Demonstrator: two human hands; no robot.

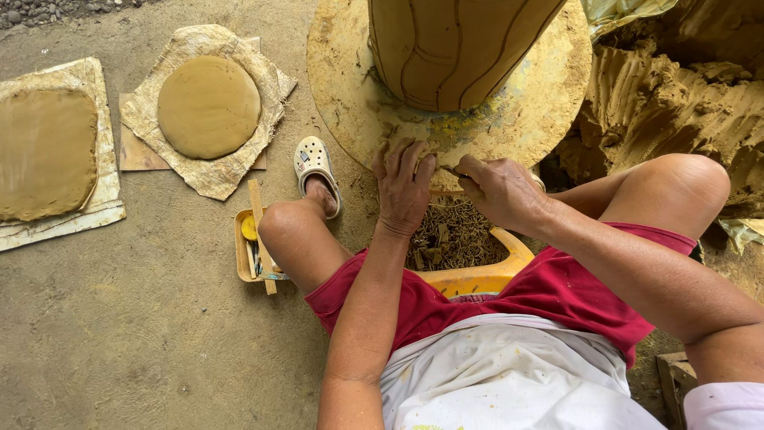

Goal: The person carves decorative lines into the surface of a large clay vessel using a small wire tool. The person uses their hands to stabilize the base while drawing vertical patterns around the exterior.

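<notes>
Left hand (403,187) flat, fingers spread, on near edge of round wheel board (517,111). Right hand (500,189) pinched around thin trimming tool (450,171), long axis 3–9 o'clock, tip toward left hand. Carved clay pot (454,48) at 12 o'clock. Yellow bin of shavings (458,235) at 6. No labels visible.

Wheel disc (509,119) just ahead of both hands (404,187), pot (454,48) on it; trimmings tub (477,275) beneath; tool tray (248,251) left, clay slabs (208,106) farther left.
</notes>
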